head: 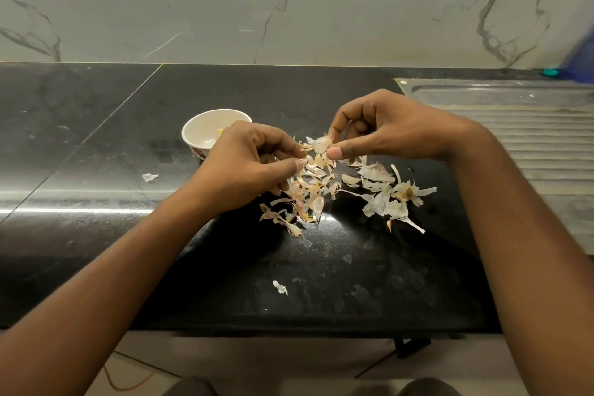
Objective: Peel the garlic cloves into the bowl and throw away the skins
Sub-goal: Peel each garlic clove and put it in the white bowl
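My right hand (382, 127) pinches a garlic clove (320, 143) with papery skin still on it, between thumb and fingers, above the pile of skins (308, 190). My left hand (247, 164) hovers just left of it with fingers curled, thumb and forefinger tips close together at the skins; whether they pinch a skin is unclear. A white bowl (201, 128) stands behind my left hand, partly hidden by it, with a yellowish peeled piece (219, 132) inside. An unpeeled clove (351, 180) and the emptied bulb husk (397, 199) lie to the right.
The black counter (96, 154) carries stray skin flakes (150, 176) at the left and another flake (280, 287) nearer the front edge. A steel sink drainboard (530, 138) is at the right. A marble wall rises behind.
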`<action>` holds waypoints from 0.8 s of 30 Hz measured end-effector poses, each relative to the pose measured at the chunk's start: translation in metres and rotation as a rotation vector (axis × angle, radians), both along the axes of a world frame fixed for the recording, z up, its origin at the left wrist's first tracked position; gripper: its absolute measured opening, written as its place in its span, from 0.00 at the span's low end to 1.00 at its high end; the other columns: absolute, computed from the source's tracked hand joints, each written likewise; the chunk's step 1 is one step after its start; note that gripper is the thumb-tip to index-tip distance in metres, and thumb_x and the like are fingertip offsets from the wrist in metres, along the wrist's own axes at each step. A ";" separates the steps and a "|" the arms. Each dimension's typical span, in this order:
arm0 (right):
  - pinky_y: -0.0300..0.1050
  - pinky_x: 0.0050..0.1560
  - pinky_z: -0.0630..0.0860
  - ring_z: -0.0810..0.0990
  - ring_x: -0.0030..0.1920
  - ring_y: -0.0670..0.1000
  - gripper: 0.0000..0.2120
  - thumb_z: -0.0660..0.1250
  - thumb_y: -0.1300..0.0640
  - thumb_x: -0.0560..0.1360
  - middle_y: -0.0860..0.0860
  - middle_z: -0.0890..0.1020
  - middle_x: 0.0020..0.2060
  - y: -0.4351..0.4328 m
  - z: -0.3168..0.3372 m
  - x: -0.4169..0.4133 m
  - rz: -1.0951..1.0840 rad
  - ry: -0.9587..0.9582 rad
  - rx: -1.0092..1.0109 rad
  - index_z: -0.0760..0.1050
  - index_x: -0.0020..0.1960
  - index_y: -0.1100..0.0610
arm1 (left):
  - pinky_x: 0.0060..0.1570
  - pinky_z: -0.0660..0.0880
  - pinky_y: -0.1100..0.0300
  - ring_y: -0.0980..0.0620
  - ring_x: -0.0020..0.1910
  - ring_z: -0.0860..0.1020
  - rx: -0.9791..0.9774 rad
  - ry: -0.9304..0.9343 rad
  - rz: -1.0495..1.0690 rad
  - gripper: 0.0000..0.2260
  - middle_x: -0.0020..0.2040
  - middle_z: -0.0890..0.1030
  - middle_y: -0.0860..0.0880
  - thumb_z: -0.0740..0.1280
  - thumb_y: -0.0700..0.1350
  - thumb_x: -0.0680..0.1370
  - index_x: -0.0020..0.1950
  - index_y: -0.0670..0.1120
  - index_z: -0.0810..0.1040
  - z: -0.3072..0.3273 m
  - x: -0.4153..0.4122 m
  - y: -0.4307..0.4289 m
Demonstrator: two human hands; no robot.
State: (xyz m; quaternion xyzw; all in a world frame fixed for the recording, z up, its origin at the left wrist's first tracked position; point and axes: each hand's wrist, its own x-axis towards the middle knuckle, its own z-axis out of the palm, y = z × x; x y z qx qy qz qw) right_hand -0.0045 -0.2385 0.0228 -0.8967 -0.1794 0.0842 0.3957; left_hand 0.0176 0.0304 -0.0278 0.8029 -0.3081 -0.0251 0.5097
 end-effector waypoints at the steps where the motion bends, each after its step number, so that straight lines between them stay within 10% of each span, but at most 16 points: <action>1: 0.33 0.40 0.77 0.83 0.37 0.48 0.12 0.79 0.49 0.75 0.54 0.87 0.38 0.002 -0.001 0.000 -0.001 -0.005 0.016 0.86 0.53 0.55 | 0.42 0.86 0.49 0.46 0.35 0.86 0.000 0.002 -0.008 0.06 0.38 0.87 0.46 0.77 0.39 0.78 0.54 0.43 0.87 0.000 0.000 -0.001; 9: 0.36 0.40 0.75 0.81 0.37 0.46 0.09 0.79 0.57 0.76 0.51 0.87 0.38 0.012 -0.007 0.002 0.079 0.008 0.161 0.88 0.55 0.58 | 0.45 0.86 0.47 0.41 0.41 0.88 -0.078 0.112 -0.067 0.11 0.46 0.89 0.44 0.78 0.38 0.76 0.58 0.42 0.85 -0.003 -0.002 -0.005; 14: 0.53 0.49 0.78 0.85 0.46 0.61 0.12 0.78 0.57 0.77 0.58 0.89 0.49 0.012 -0.005 0.002 0.111 -0.027 0.214 0.87 0.60 0.59 | 0.45 0.86 0.55 0.43 0.42 0.87 -0.191 0.254 -0.079 0.10 0.44 0.88 0.40 0.75 0.35 0.77 0.58 0.39 0.85 -0.001 -0.002 -0.005; 24: 0.40 0.51 0.83 0.89 0.49 0.55 0.13 0.80 0.65 0.74 0.55 0.90 0.47 0.015 -0.006 0.002 0.095 -0.033 0.213 0.85 0.57 0.63 | 0.42 0.85 0.58 0.42 0.40 0.86 -0.258 0.350 -0.013 0.06 0.44 0.87 0.35 0.73 0.32 0.77 0.54 0.35 0.86 0.005 -0.001 -0.001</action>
